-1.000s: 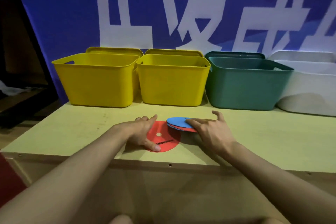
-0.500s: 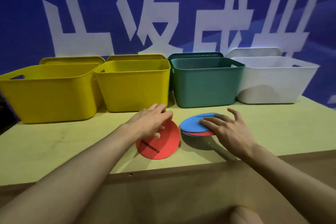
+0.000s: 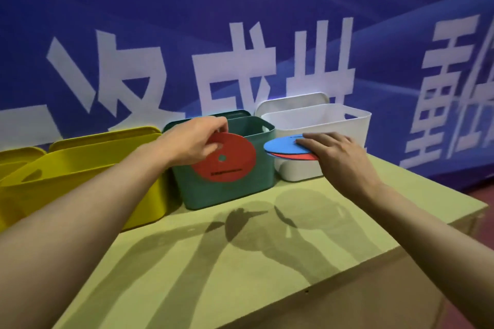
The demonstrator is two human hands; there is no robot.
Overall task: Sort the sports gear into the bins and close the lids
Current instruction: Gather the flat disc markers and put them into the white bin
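Observation:
My left hand pinches the top edge of a red flat disc with a small centre hole, and the disc hangs in front of the green bin. In my right hand lies a flat stack, a blue disc on top of a second red disc, held level in the air before the white bin. Both bins stand open, each with its lid leaning behind it.
Two open yellow bins stand left of the green one, lids behind them. All bins sit at the back of a pale green table against a blue banner with white characters. The table's right edge drops to a red floor.
Both hands have lifted their discs off the table and carried them up and back to the bins. The view has swung to the right.

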